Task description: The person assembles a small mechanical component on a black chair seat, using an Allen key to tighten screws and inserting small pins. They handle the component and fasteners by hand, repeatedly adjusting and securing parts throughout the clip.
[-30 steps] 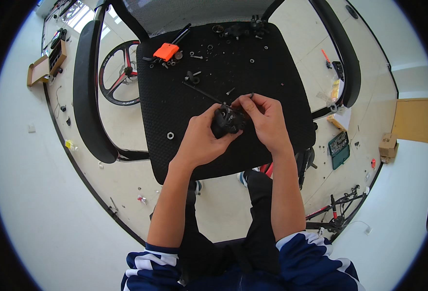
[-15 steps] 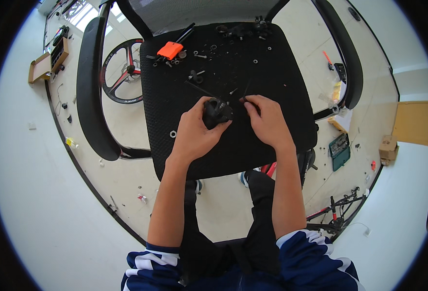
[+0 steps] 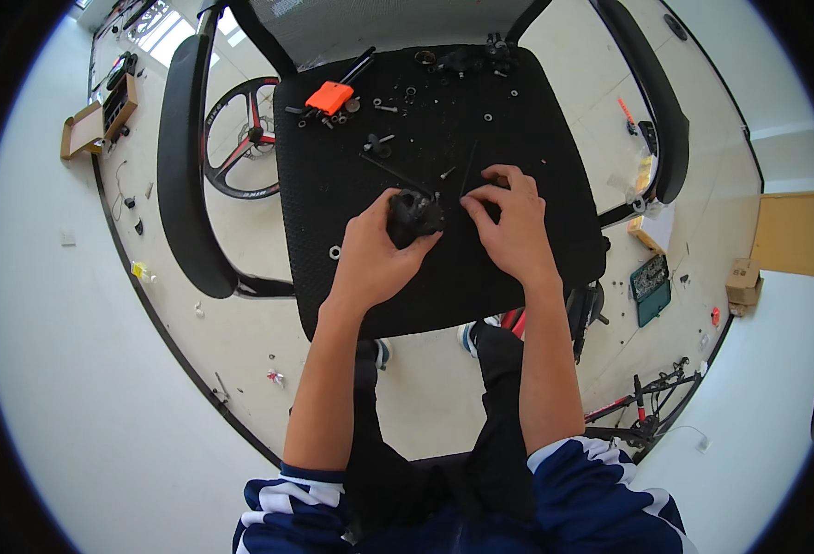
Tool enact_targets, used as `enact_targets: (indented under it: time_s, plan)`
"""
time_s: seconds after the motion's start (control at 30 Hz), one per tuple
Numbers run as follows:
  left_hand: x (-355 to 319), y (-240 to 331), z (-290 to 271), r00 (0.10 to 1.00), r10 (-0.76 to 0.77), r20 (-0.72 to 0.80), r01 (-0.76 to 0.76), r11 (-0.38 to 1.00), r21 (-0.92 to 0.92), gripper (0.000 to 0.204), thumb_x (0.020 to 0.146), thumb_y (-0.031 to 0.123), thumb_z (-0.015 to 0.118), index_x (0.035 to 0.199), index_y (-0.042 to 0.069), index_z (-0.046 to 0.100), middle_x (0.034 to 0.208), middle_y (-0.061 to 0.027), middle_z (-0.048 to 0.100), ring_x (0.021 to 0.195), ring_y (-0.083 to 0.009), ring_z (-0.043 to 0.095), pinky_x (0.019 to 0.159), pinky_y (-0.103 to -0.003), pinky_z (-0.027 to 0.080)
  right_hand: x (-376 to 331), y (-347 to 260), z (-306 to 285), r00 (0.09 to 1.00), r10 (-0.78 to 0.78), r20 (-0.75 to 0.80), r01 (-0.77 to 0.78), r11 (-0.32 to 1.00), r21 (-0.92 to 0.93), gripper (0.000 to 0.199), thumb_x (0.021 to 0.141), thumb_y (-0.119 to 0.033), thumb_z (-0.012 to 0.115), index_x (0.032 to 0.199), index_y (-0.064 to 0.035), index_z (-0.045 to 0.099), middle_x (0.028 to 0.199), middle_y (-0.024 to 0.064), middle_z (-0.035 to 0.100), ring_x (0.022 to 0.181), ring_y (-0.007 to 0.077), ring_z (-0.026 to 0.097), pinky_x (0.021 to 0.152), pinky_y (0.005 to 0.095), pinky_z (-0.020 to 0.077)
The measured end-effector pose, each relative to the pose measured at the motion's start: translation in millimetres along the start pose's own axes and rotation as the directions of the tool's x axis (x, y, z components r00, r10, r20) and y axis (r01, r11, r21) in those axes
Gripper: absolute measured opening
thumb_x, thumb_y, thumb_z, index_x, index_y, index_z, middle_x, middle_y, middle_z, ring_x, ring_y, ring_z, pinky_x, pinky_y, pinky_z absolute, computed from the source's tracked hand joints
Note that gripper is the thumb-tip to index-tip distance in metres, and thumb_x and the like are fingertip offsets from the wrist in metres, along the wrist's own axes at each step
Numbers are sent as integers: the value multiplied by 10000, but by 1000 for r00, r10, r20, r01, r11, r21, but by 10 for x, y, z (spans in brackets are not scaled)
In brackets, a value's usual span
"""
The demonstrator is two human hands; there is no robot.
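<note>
My left hand (image 3: 377,246) is wrapped round a fist-sized black part (image 3: 414,214) of rounded shape, with small metal bits on its upper side. My fingers hide part of it. To its right, my right hand (image 3: 510,222) pinches the lower end of a thin black rod (image 3: 470,166), its far end pointing away from me. Both hands are just above the black chair seat (image 3: 444,286). A second thin dark rod (image 3: 393,172) lies beyond the black part. Between the hands, slightly farther off, lies a small bolt (image 3: 448,173).
A hex nut (image 3: 335,252) lies left of my left hand. Farther back are an orange tool holder (image 3: 330,97), several loose bolts and nuts, and dark metal parts (image 3: 462,61). Armrests (image 3: 188,175) flank the seat. A spoked wheel (image 3: 243,138) and an open green case (image 3: 650,288) are on the floor.
My right index finger has lifted and spread from the thumb, while the pinch on the rod stays. The left hand keeps its hold on the black part. The view has shifted slightly.
</note>
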State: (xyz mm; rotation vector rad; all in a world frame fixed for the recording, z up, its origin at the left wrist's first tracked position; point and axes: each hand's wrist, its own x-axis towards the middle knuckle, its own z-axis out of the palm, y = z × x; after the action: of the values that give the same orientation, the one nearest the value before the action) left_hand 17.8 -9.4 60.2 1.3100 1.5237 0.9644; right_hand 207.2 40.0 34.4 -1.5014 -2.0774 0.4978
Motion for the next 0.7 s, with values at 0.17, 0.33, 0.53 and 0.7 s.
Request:
enact_targets:
  time_s: [0.17, 0.33, 0.53, 0.7]
  plan:
    - [1, -178, -55, 990, 131, -58, -132, 991, -6, 341, 835, 207, 758, 1081, 24, 610, 825, -62, 678, 740, -160, 654, 693, -289, 500, 119, -104, -125, 961, 269, -65, -181, 790, 586, 116, 931, -93, 693, 982, 2, 736, 906, 61, 726, 782, 103, 662, 724, 233, 517]
    - [2, -51, -111, 995, -91, 52, 103, 932, -348, 288, 948, 265, 627, 1126, 43, 581, 781, -36, 594, 676, -86, 558, 549, -227, 436, 137, -66, -257, 893, 416, -170, -110, 570, 815, 205, 1008, -148, 600, 964, 42, 663, 1036, 141, 738, 956, 180, 701, 900, 277, 530]
    - [-42, 9, -112, 982, -114, 150, 167, 894, -416, 254, 984, 269, 559, 1100, 44, 587, 743, -20, 557, 597, -78, 528, 505, -208, 408, 40, -107, -348, 893, 446, 52, -201, 294, 934, 211, 1037, -204, 552, 925, -27, 536, 770, 95, 684, 788, 164, 699, 711, 244, 555]
    - [-20, 5, -17, 993, -77, 85, 96, 966, -242, 378, 902, 363, 680, 1078, 37, 607, 680, -1, 574, 571, -61, 502, 510, -232, 359, -52, -212, -249, 954, 297, 35, -261, 772, 580, 205, 968, -117, 658, 1136, -11, 710, 735, -3, 597, 648, 54, 512, 579, 209, 399]
